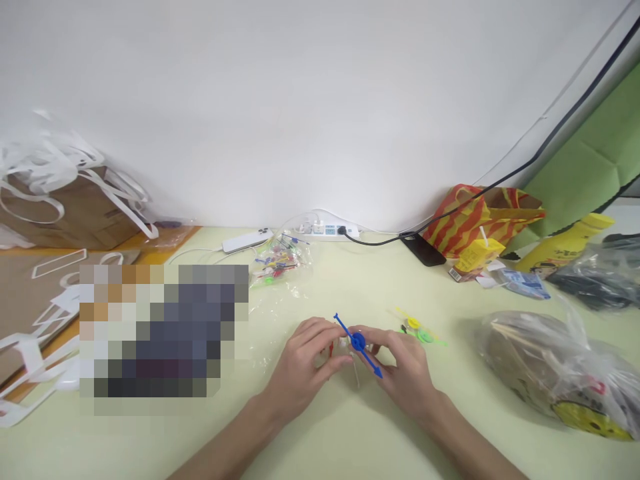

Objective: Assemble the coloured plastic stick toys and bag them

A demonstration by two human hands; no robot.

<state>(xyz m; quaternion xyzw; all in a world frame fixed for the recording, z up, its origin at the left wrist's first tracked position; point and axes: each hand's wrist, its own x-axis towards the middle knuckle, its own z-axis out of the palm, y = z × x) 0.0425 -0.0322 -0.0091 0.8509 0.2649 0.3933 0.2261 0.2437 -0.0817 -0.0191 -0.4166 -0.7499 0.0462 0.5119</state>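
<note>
One blue arrow (358, 342) sits between the two hands, over the surface (325, 427). The right hand (407, 363) has its fingers clamped at the arrow's middle; whether on the hub or on the clear piece (345, 345) beneath, I cannot tell. The left hand (307, 353) has thumb and forefinger a little apart, a red piece (331, 347) showing in the gap; whether they grip anything is unclear.

The likeliest trouble, I judge, is a slip: an off-centre squeeze could tip so slim a part out, and hard pressure on its thin shaft could bend it.

The arrow is plain bright blue, with a round hub, a pointed head slanting toward the wearer and a small-tipped tail.

Just right of the arrow lie a yellow piece (413, 323) and a green piece (425, 335). Beyond it, to the left, is a bag of parts (277, 260); farther beyond, a power strip (327, 230); well right, a wrapped bundle (535, 363).
</note>
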